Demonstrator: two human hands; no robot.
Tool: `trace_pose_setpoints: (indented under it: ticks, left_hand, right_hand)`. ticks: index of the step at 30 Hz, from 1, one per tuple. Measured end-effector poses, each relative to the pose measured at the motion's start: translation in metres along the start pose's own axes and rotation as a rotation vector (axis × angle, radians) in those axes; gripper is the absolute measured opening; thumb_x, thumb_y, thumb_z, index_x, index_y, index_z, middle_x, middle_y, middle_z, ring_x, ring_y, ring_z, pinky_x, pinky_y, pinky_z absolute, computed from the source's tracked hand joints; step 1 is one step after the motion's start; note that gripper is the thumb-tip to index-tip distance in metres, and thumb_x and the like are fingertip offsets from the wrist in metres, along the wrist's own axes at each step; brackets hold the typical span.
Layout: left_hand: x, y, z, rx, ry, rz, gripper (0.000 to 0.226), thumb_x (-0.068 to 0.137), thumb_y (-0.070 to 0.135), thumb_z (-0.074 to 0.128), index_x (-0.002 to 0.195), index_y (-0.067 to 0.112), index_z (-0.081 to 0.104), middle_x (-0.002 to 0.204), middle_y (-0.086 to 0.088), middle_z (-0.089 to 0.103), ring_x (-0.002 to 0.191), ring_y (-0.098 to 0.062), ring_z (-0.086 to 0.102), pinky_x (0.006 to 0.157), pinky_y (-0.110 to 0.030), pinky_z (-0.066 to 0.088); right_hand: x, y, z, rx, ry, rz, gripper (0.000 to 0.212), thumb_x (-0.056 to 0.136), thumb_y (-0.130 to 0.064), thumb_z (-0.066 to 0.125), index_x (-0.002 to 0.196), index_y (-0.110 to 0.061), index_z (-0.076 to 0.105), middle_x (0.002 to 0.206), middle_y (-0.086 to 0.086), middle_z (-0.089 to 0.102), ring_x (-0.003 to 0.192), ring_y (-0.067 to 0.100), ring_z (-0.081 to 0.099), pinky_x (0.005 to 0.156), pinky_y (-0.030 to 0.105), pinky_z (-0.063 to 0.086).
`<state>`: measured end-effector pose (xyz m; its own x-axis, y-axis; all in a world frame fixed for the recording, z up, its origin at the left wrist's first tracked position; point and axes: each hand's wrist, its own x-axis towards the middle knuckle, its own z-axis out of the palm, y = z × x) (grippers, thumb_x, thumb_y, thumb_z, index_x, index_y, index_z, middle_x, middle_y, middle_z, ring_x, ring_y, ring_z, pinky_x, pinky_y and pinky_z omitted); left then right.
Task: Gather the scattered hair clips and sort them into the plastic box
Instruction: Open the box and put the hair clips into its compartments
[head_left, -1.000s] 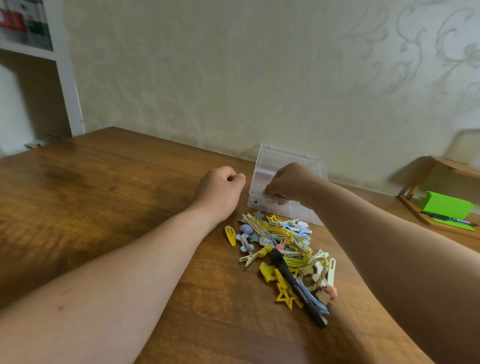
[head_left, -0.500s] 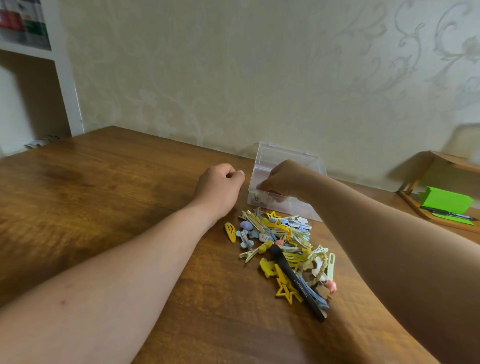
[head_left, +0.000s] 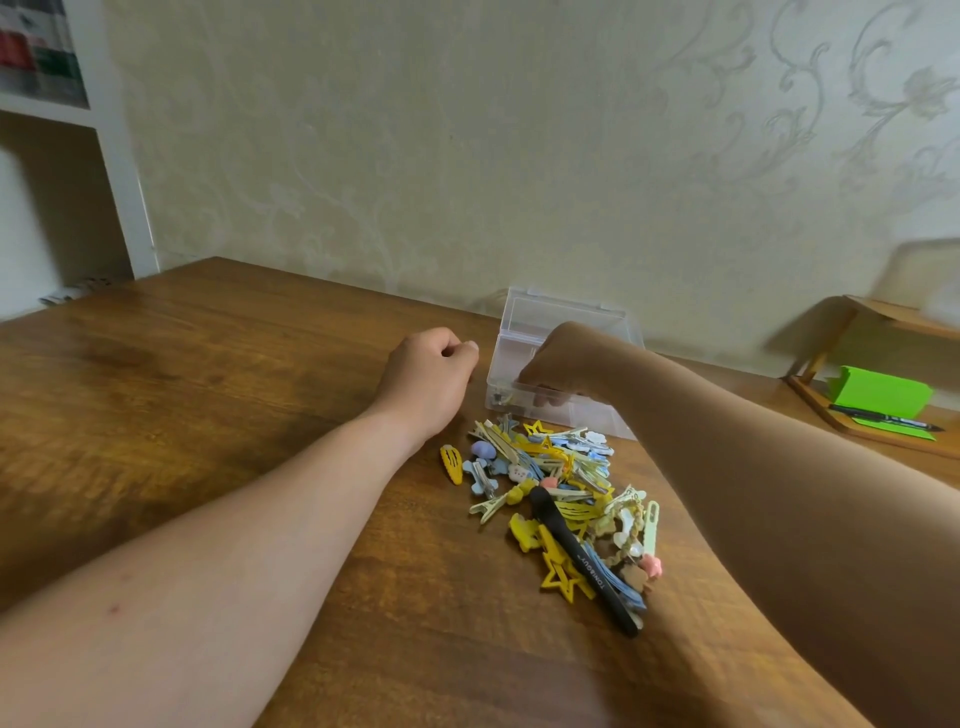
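Wooden tabletop (head_left: 234, 389) carrying everything: plastic box (head_left: 592, 415) at the far side near the wall, lid raised, with the heap of hair clips (head_left: 556, 493) just in front of it. Drop-off step, by the look of it: right hand (head_left: 561, 358) dipped into the left end of the box, fingers curled downward and partly visible through the clear wall. Cannot tell whether pinching a clip or holding nothing. Left hand (head_left: 426, 382) just beside the box's left end, curled into a fist, nothing visible in it. Probably early in the sorting, given the large heap and only one small dark item (head_left: 501, 399) seen inside. Next: lift the right hand clear of the rim, move to the heap, and single out a loose piece at its edge, such as the yellow snap clip (head_left: 451, 462), rather than tugging at the tangle around the long black piece (head_left: 582, 561).
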<state>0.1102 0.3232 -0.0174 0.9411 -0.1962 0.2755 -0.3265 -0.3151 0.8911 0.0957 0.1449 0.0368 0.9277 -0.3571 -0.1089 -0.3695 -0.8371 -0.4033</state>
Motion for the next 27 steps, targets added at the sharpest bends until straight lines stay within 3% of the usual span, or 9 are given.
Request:
trace_pose_setpoints:
  ticks: [2,6,8,11,13,16,21,25,27]
  left_hand:
    - [0.0,0.0,-0.001,-0.001,-0.004,-0.001,0.035,0.106,0.035,0.055,0.088,0.009,0.07,0.091,-0.015,0.074,0.091,-0.035,0.07,0.085,-0.053,0.059]
    - [0.0,0.0,-0.001,0.004,-0.002,-0.003,0.034,0.106,0.035,0.055,0.087,0.011,0.071,0.09,-0.013,0.074,0.09,-0.033,0.071,0.084,-0.052,0.059]
    - [0.0,0.001,-0.001,0.003,-0.003,-0.005,0.034,0.106,0.036,0.055,0.086,0.012,0.071,0.089,-0.012,0.074,0.089,-0.034,0.071,0.084,-0.052,0.059]
    - [-0.001,0.001,-0.002,0.008,-0.008,-0.001,0.034,0.107,0.036,0.055,0.086,0.013,0.07,0.089,-0.012,0.074,0.089,-0.034,0.071,0.084,-0.052,0.059]
    - [-0.002,0.001,-0.001,0.012,-0.012,0.001,0.035,0.106,0.035,0.055,0.086,0.012,0.07,0.089,-0.013,0.074,0.089,-0.034,0.071,0.084,-0.053,0.059]
    - [-0.001,0.001,0.0,0.006,-0.022,0.001,0.033,0.106,0.033,0.056,0.086,0.012,0.071,0.087,-0.008,0.075,0.087,-0.029,0.071,0.083,-0.047,0.058]
    - [-0.003,0.001,0.001,-0.012,-0.023,-0.005,0.032,0.107,0.031,0.057,0.089,0.009,0.071,0.088,-0.003,0.075,0.077,-0.017,0.068,0.076,-0.036,0.053]
    - [-0.002,0.0,0.001,-0.026,-0.007,-0.009,0.032,0.106,0.028,0.059,0.089,0.004,0.07,0.086,-0.005,0.075,0.072,-0.017,0.065,0.077,-0.036,0.053]
    - [-0.001,-0.001,0.001,-0.017,-0.011,-0.006,0.031,0.106,0.028,0.059,0.089,0.004,0.07,0.085,-0.004,0.075,0.073,-0.017,0.065,0.077,-0.036,0.053]
  right_hand:
    - [-0.001,0.0,-0.001,0.036,0.009,0.006,0.016,0.087,-0.018,0.077,0.09,-0.002,0.08,0.084,0.008,0.081,0.085,0.022,0.079,0.083,0.032,0.062]
    - [-0.015,0.003,-0.011,0.148,0.099,-0.027,0.015,0.089,-0.013,0.071,0.09,0.0,0.079,0.082,0.01,0.08,0.065,0.019,0.068,0.064,0.026,0.055]
    - [-0.032,0.008,-0.021,0.232,0.193,-0.093,0.015,0.093,-0.016,0.069,0.091,-0.005,0.08,0.079,0.004,0.079,0.066,0.02,0.066,0.055,0.026,0.052]
    - [-0.07,0.024,-0.03,0.404,0.374,-0.22,0.014,0.096,-0.022,0.067,0.091,-0.015,0.077,0.077,-0.003,0.078,0.075,0.031,0.071,0.064,0.041,0.059]
    - [-0.099,0.041,-0.029,0.457,0.416,-0.264,0.013,0.098,-0.025,0.067,0.093,-0.018,0.077,0.079,-0.004,0.077,0.07,0.016,0.07,0.059,0.034,0.054]
    - [-0.13,0.068,-0.017,0.412,0.316,-0.306,0.011,0.101,-0.028,0.068,0.097,-0.022,0.077,0.082,-0.006,0.077,0.065,0.0,0.066,0.055,0.011,0.046]
    - [-0.143,0.079,-0.011,0.291,0.14,-0.368,0.006,0.098,-0.028,0.074,0.094,-0.03,0.078,0.081,-0.015,0.076,0.067,-0.002,0.066,0.058,0.01,0.048]
    - [-0.147,0.074,-0.012,0.105,0.045,-0.428,0.004,0.096,-0.037,0.073,0.093,-0.035,0.075,0.084,-0.011,0.074,0.076,0.004,0.067,0.068,0.025,0.055]
    - [-0.148,0.077,-0.014,0.078,0.046,-0.419,0.003,0.096,-0.035,0.073,0.094,-0.036,0.075,0.085,-0.013,0.073,0.077,0.002,0.067,0.066,0.02,0.054]
